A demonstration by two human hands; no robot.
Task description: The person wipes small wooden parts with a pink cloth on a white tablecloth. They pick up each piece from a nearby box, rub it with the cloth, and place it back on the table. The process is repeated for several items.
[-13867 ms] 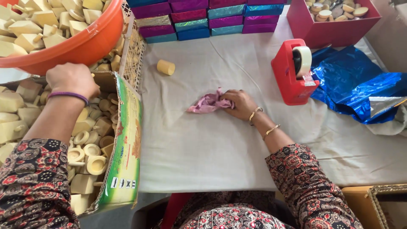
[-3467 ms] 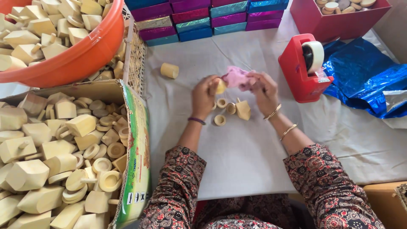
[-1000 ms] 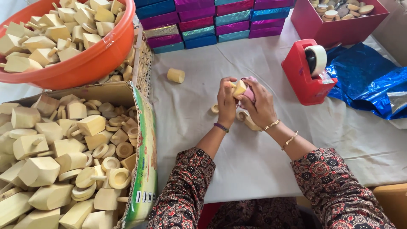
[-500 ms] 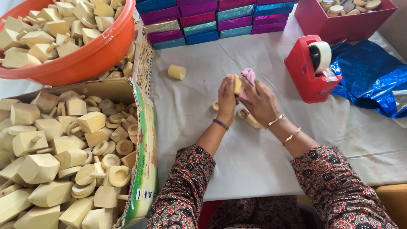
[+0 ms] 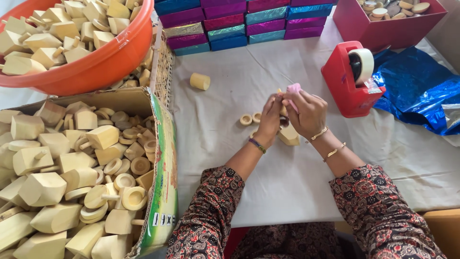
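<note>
- At frame centre, a small pale wooden piece (image 5: 282, 109) is pinched by the left hand (image 5: 270, 117).
- A soft pink cloth (image 5: 293, 89) is gripped by the right hand (image 5: 306, 112).
- The wood is judged light, stiff; best held at its sides.

An orange tub (image 5: 103, 62) full of wooden pieces stands at the far left, above a cardboard box (image 5: 163, 158) with more of them. A red tape dispenser (image 5: 346, 81) sits beside blue foil (image 5: 417, 86). Coloured boxes (image 5: 239, 21) line the far edge of the bench (image 5: 287, 192).

Bare cloth (image 5: 287, 187) before the hands (image 5: 292, 112); tape dispenser (image 5: 349, 79) blocks right; 2 rings (image 5: 251, 118) left.
</note>
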